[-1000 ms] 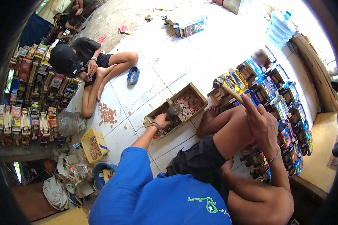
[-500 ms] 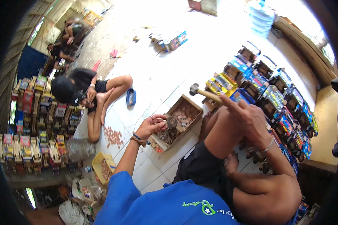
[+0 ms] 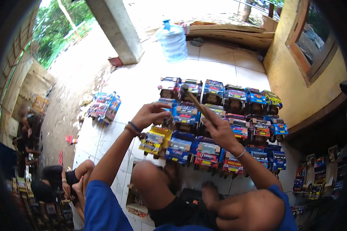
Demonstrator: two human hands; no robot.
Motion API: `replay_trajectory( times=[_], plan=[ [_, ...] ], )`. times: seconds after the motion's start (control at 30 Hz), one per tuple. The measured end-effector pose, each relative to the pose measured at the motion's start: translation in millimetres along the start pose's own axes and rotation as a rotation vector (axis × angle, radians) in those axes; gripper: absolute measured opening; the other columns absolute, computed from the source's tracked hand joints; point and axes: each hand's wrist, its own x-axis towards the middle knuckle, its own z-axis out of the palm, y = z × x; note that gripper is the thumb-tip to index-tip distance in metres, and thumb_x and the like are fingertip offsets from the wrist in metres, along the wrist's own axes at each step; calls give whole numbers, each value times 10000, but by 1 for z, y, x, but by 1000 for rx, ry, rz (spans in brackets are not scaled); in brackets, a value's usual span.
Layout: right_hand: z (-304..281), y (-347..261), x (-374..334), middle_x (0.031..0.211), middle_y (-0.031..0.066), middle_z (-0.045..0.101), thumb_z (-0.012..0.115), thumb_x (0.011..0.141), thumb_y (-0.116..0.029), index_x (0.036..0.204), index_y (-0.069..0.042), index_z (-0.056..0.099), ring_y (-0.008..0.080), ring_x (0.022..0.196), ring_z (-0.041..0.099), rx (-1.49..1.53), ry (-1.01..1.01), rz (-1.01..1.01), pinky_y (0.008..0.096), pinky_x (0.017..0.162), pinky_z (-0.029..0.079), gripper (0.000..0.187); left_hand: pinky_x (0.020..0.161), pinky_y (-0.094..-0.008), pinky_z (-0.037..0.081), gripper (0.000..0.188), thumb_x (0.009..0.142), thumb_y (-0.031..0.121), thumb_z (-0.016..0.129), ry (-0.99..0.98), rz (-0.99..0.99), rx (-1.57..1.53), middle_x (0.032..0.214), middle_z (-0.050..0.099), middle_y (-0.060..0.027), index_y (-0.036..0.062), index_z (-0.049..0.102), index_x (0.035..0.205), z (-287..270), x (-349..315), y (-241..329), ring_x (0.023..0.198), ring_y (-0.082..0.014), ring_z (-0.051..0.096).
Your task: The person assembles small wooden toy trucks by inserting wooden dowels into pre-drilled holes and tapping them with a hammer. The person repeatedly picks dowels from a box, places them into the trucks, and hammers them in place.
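Note:
My right hand [image 3: 221,134] is closed round the wooden handle of a hammer [image 3: 198,104], its dark head pointing up and to the left. My left hand [image 3: 151,115] is raised beside it, fingers bent together as in a pinch; whatever small thing may be in them is too small to make out. Both hands hover over rows of colourful toy trucks [image 3: 208,154] on the tiled floor. Nearest my left hand is a yellow toy truck [image 3: 155,140] at the left end of the front row.
A wooden box [image 3: 137,210] sits partly hidden by my left knee. More toy trucks [image 3: 105,107] stand at the left, and others [image 3: 316,177] at the right. Beyond the rows is a large blue water bottle [image 3: 172,41]. A person [image 3: 59,183] sits at lower left.
My view has swung to the right, toward the truck rows. My left hand has moved from over the wooden box to above the trucks; the hammer is still in my right hand.

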Motion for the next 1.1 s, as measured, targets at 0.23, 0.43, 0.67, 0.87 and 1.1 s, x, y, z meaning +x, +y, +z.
replay_trajectory(
  times=[0.23,0.43,0.67,0.87,1.1],
  plan=[
    [-88,85,10,836,97,701,583,1026,-293,1481,-153,494,103,685,577,-178,281,148,320,629,480,484,866,-337,572,395,904,373,750,-312,99,437,1060,758,-76,81,738,1170,55,224,33,1013,-176,705],
    [-121,118,5,945,93,696,573,1034,-293,1490,-110,478,106,764,594,-124,355,227,296,688,500,501,862,-362,546,392,830,408,814,-428,78,635,1070,765,-47,156,773,1128,102,339,35,966,-192,701],
    [-131,122,2,816,-60,573,582,1033,-224,1496,-97,468,17,684,443,-128,250,335,202,588,392,494,859,-314,578,362,833,303,828,-461,-52,546,1066,760,-100,97,765,1125,120,379,23,939,-179,725],
    [-129,117,13,855,95,670,589,1018,-270,1467,-107,504,90,635,501,-83,236,302,288,578,435,484,871,-296,588,316,854,211,814,-464,-69,468,1046,758,-114,20,751,1097,125,391,14,933,-170,729],
    [-126,121,25,844,111,685,579,1022,-282,1464,-112,505,107,613,496,-151,231,288,305,570,434,479,878,-282,582,337,851,225,818,-477,-80,418,1030,759,-105,23,744,1111,126,387,14,935,-160,724]
  ],
)
